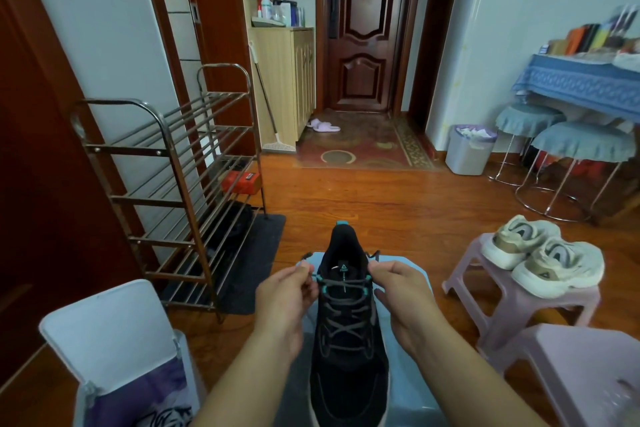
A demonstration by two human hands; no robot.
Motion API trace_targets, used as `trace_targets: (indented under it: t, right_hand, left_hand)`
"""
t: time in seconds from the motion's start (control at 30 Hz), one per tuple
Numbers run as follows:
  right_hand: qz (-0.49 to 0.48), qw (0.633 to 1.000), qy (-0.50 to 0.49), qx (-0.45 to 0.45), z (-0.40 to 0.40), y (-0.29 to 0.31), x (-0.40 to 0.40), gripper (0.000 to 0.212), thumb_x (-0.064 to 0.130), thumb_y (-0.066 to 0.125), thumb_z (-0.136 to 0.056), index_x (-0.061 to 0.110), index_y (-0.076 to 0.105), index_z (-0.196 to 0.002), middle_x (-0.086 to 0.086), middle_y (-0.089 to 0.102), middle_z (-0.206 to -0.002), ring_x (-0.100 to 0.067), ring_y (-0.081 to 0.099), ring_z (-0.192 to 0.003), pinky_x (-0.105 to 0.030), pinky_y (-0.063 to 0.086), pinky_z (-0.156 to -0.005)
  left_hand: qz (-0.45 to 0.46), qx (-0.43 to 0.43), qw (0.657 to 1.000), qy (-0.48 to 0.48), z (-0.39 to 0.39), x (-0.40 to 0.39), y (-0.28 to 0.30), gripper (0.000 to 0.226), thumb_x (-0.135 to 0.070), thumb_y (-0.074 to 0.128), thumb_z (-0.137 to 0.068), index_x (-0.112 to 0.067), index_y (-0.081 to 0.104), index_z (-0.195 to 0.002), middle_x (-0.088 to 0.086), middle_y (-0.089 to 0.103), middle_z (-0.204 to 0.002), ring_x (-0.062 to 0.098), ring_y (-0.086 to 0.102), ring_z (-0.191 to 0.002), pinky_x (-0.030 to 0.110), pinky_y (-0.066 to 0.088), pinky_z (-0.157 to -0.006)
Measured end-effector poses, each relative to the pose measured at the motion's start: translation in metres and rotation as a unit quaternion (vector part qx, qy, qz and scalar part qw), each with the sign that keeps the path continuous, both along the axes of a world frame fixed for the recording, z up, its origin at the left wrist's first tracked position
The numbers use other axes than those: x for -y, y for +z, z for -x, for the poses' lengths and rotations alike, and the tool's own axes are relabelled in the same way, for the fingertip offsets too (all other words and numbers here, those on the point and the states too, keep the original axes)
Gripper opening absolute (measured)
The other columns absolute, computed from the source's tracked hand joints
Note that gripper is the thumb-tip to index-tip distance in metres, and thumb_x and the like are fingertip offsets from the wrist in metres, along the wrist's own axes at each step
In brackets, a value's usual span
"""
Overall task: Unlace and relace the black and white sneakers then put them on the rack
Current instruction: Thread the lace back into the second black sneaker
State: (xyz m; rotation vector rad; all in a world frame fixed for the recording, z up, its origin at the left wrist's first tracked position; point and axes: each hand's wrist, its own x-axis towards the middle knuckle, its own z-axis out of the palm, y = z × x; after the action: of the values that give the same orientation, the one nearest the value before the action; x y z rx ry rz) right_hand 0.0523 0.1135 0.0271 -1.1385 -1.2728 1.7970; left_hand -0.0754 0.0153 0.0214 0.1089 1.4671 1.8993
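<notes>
Gleaming wooden floor, steel rack.

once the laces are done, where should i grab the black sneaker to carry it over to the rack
Probably at the heel collar of the black sneaker, the far end from the person, reaching over from above. The collar is open and faces up, so fingers can hook inside it. Right now the left hand and right hand each pinch a lace end beside the tongue. The rack stands to the left.
</notes>
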Motion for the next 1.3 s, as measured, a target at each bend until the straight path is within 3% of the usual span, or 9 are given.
trace_targets:
  t: [0.13, 0.23, 0.47, 0.6, 0.7, 0.83, 1.0, 1.13, 1.3]
  right_hand:
    - [-0.034, 0.998, 0.042, -0.018, -0.004, 0.007, -0.003, 0.023, 0.020, 0.064, -0.098, 0.016, 0.065, -0.075, 0.002, 0.076, -0.096, -0.013, 0.065, -0.105, -0.034, 0.041, -0.101]
    - [-0.130, 0.990, 0.057, -0.025, -0.004, 0.023, 0.002, 0.029, 0.020, 0.062, -0.100, 0.014, 0.061, -0.071, 0.004, 0.069, -0.077, -0.007, 0.063, -0.080, -0.021, 0.048, -0.079]
    - [-0.483, 0.856, 0.172, 0.068, 0.019, 0.061, -0.005, 0.014, 0.019, 0.067, -0.096, 0.015, 0.080, -0.093, 0.010, 0.070, -0.104, -0.003, 0.062, -0.105, -0.023, 0.046, -0.093]
    - [-0.547, 0.789, 0.231, 0.154, 0.028, 0.075, -0.020, 0.032, 0.031, 0.055, -0.102, 0.019, 0.071, -0.077, 0.007, 0.064, -0.090, -0.011, 0.057, -0.096, -0.030, 0.042, -0.088]
    - [-0.631, 0.676, 0.211, 0.316, 0.010, 0.080, -0.039, 0.045, 0.043, 0.037, -0.106, 0.026, 0.057, -0.070, 0.006, 0.053, -0.075, -0.021, 0.049, -0.084, -0.034, 0.036, -0.078]
    - [-0.707, 0.520, 0.042, 0.478, -0.028, 0.076, -0.059, 0.058, 0.049, 0.035, -0.101, 0.019, 0.067, -0.063, -0.001, 0.057, -0.067, -0.028, 0.054, -0.073, -0.037, 0.041, -0.062]
    - [-0.616, 0.532, -0.075, 0.576, -0.096, 0.088, -0.071, 0.039, 0.036, 0.061, -0.091, 0.010, 0.069, -0.063, -0.005, 0.054, -0.077, -0.032, 0.054, -0.082, -0.039, 0.047, -0.065]
    - [-0.431, 0.519, 0.149, 0.723, -0.119, 0.086, -0.069, 0.029, 0.039, 0.046, -0.100, 0.018, 0.066, -0.107, -0.002, 0.056, -0.090, -0.021, 0.057, -0.092, -0.030, 0.048, -0.077]
    - [-0.417, 0.729, 0.283, 0.463, -0.080, 0.053, -0.038, 0.025, 0.029, 0.052, -0.102, 0.020, 0.067, -0.119, 0.005, 0.065, -0.110, -0.013, 0.064, -0.096, -0.025, 0.050, -0.082]
  left_hand:
    - [0.095, -0.264, 0.959, -0.043, 0.009, 0.003, 0.007, 0.014, -0.030, 0.068, -0.095, -0.022, 0.076, -0.086, -0.011, 0.072, -0.094, 0.015, 0.064, -0.100, 0.035, 0.049, -0.091]
    - [0.171, -0.480, 0.857, -0.075, 0.009, -0.001, 0.014, 0.019, -0.045, 0.059, -0.095, -0.034, 0.065, -0.081, -0.015, 0.065, -0.088, 0.022, 0.061, -0.098, 0.044, 0.051, -0.089]
    - [0.093, -0.530, 0.799, -0.268, -0.002, -0.016, 0.036, 0.031, -0.034, 0.048, -0.094, -0.037, 0.062, -0.121, -0.014, 0.071, -0.106, 0.009, 0.066, -0.104, 0.045, 0.051, -0.096]
    - [0.062, -0.480, 0.809, -0.333, 0.007, -0.019, 0.064, 0.021, -0.026, 0.047, -0.102, -0.026, 0.068, -0.104, -0.018, 0.070, -0.094, 0.002, 0.064, -0.092, 0.031, 0.053, -0.084]
    - [0.110, -0.454, 0.809, -0.358, 0.016, -0.015, 0.075, 0.046, -0.039, 0.040, -0.109, -0.014, 0.064, -0.080, -0.014, 0.051, -0.060, 0.008, 0.043, -0.057, 0.031, 0.033, -0.061]
    - [0.102, -0.412, 0.834, -0.354, 0.022, -0.007, 0.069, 0.043, -0.037, 0.041, -0.109, -0.019, 0.076, -0.090, 0.007, 0.066, -0.082, 0.022, 0.062, -0.085, 0.030, 0.040, -0.079]
    - [0.078, -0.363, 0.854, -0.363, 0.029, 0.003, 0.061, 0.042, -0.031, 0.049, -0.108, -0.012, 0.076, -0.081, -0.003, 0.076, -0.108, 0.001, 0.062, -0.113, 0.024, 0.038, -0.099]
    - [0.074, -0.337, 0.861, -0.374, 0.035, 0.007, 0.060, 0.035, -0.028, 0.055, -0.105, 0.000, 0.075, -0.097, -0.008, 0.077, -0.106, -0.004, 0.064, -0.110, 0.023, 0.038, -0.100]
    - [0.096, -0.395, 0.823, -0.397, 0.030, 0.001, 0.063, 0.012, -0.005, 0.075, -0.090, -0.014, 0.081, -0.094, -0.005, 0.079, -0.096, 0.005, 0.072, -0.098, 0.020, 0.051, -0.092]
